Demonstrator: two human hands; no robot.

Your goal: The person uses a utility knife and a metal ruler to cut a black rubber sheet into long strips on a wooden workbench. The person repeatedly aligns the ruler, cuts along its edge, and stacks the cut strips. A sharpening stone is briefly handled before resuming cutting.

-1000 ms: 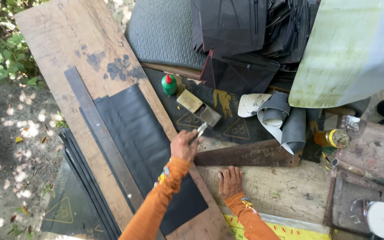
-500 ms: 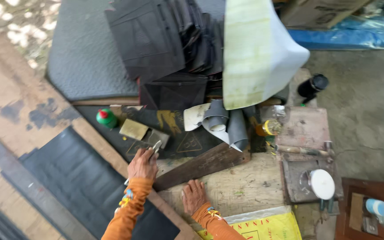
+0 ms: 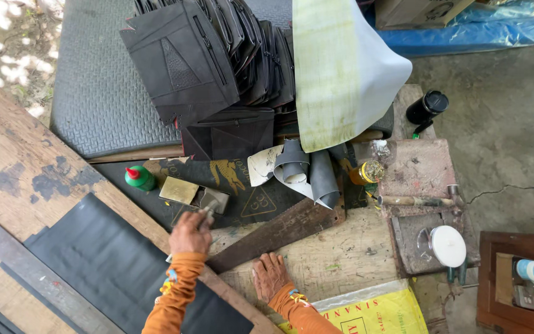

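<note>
Left hand (image 3: 190, 234): clenched around a small metal tool (image 3: 208, 211), tip poking out at 1 o'clock; kind of tool too small to tell.

Right hand (image 3: 270, 275): released, holding nothing, spread palm-down on the pale wooden bench top (image 3: 335, 260). Fingertips at the lower edge of the saw blade (image 3: 279, 232); actual contact not certain.

Saw blade: rusty, lying flat, running from 7 o'clock beside the left wrist up to 2 o'clock, between the two hands.

At 12 o'clock of the left hand, close by: grey metal block (image 3: 214, 199) and brass-coloured block (image 3: 179, 190), side by side on a dark printed sheet (image 3: 242, 185).

At 11 o'clock: green bottle (image 3: 138, 178) with red cap, upright.

At 8 o'clock: black sheet (image 3: 112, 266) laid on a long weathered plank (image 3: 26, 161).

Farther out at 12 o'clock: stack of black zipped pouches (image 3: 205, 68) on a grey textured mat (image 3: 100, 105).

At 2 o'clock: rolled dark offcuts (image 3: 307, 170).

At 3 o'clock, well apart: hammer (image 3: 412, 201).

At 5 o'clock of the right hand: yellow sack (image 3: 372, 312).

Step in hand, as judged: tool tip brought to the grey block at the blade's upper side, free palm steadying the bench.

Next move, as judged: calls for a firm tool grip, a short controlled stroke, and fingers kept off the saw teeth.
</note>
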